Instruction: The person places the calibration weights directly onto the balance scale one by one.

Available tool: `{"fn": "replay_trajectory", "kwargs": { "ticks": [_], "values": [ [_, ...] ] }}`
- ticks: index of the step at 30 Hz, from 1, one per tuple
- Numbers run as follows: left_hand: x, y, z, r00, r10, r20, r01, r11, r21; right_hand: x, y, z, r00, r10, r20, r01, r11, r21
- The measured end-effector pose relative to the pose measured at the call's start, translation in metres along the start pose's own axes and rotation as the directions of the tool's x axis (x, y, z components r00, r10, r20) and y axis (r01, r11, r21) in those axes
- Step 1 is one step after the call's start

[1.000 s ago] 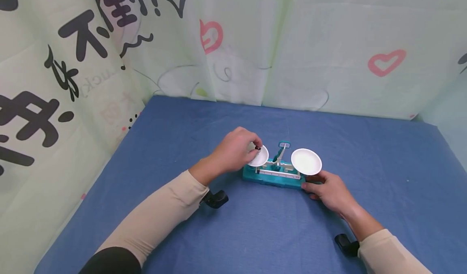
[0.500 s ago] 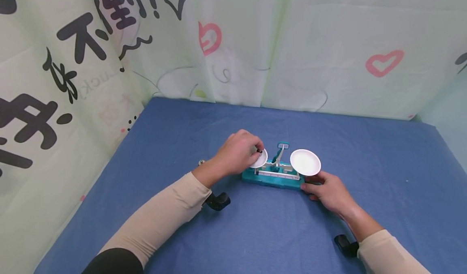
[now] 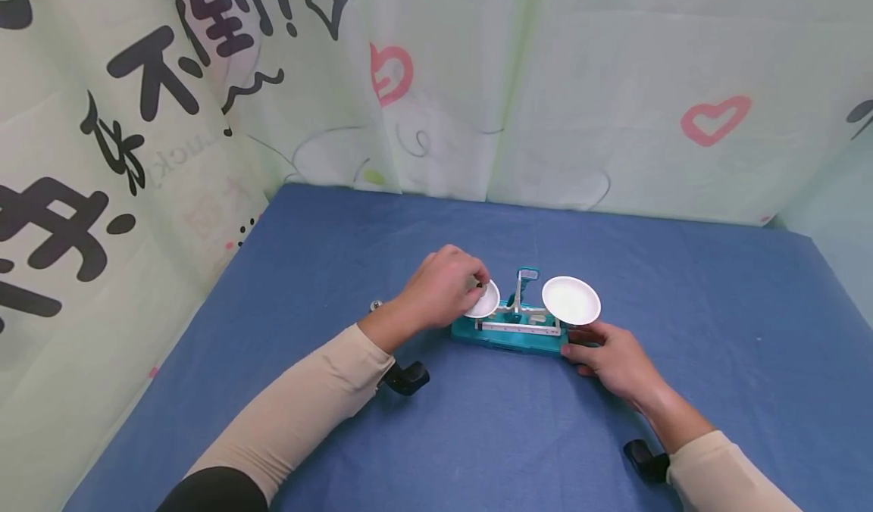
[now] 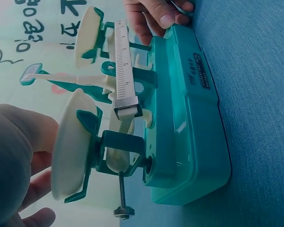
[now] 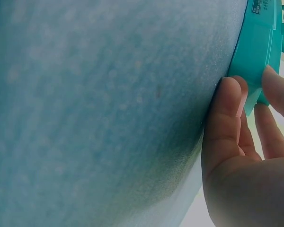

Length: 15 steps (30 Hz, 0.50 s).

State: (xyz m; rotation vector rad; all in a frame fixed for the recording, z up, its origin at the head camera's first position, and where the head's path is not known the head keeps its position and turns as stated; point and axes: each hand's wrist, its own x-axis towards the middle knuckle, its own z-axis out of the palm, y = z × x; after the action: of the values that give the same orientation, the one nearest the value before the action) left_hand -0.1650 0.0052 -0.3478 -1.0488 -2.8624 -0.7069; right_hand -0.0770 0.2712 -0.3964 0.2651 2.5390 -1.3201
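A teal balance scale [image 3: 508,339] with two white pans stands on the blue cloth. Over its left pan [image 3: 487,304] is my left hand [image 3: 443,288], fingertips bent down and pinching a small dark piece [image 3: 480,285], mostly hidden by the fingers. Seen from the left wrist, that hand [image 4: 19,156] is behind the near pan [image 4: 72,151]. At the other end of the base, the thumb and fingers of my right hand [image 3: 617,357] grip the corner, below the right pan [image 3: 571,301]. The right wrist view shows this hand [image 5: 241,156] low against the cloth.
A small shiny metal piece [image 3: 376,305] lies beside my left wrist, partly covered by it. Blue cloth [image 3: 511,429] covers the table. Printed white curtains [image 3: 580,80] hang behind and at the left.
The left pan has dipped slightly and the right pan has risen. The pointer stands more upright. My left hand has lowered a little with the dark piece; my right hand keeps its grip.
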Motion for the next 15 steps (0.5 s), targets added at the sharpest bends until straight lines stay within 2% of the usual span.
{"fn": "replay_trajectory", "kwargs": {
  "ticks": [7,15],
  "values": [
    [-0.005,-0.007,-0.003,1.000,-0.012,-0.002,0.011,1.000,-0.029,0.001,0.000,0.000,1.000,0.001,-0.004,-0.001,1.000,-0.001],
    [-0.018,-0.026,-0.013,0.997,-0.068,-0.034,0.062,0.987,-0.146,0.001,0.000,-0.001,1.000,-0.001,0.001,0.001,1.000,-0.005]
  ]
}}
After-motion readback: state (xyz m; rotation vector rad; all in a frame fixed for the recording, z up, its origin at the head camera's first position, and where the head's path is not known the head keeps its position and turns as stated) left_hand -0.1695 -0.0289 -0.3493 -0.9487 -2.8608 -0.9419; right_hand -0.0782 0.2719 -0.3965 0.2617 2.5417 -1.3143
